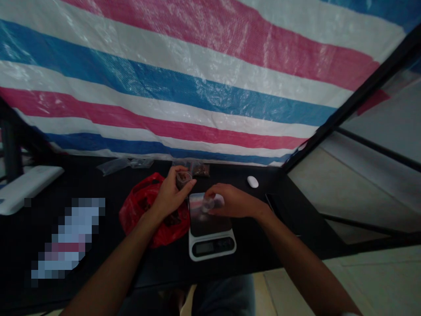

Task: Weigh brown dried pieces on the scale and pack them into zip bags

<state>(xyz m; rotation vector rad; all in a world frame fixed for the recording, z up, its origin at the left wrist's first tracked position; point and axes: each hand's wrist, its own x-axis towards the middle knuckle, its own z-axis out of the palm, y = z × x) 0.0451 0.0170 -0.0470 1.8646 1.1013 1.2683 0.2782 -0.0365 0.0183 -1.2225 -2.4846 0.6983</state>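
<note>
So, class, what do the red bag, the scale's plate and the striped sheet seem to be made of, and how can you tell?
Red bag: thin, glossy plastic film, judging by its crinkles and highlights.
Scale's plate: probably polished metal, since it mirrors the stripes, though glass is possible.
Striped sheet: likely woven plastic, shiny, given its fine texture, wrinkles and glints.

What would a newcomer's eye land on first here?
Most likely the glossy striped sheet filling most of the upper view. Next, the red plastic bag on the black table, left of the scale. Then the right hand over that scale with a small clear item, and the left hand by its far-left corner, holding clear plastic.
</note>
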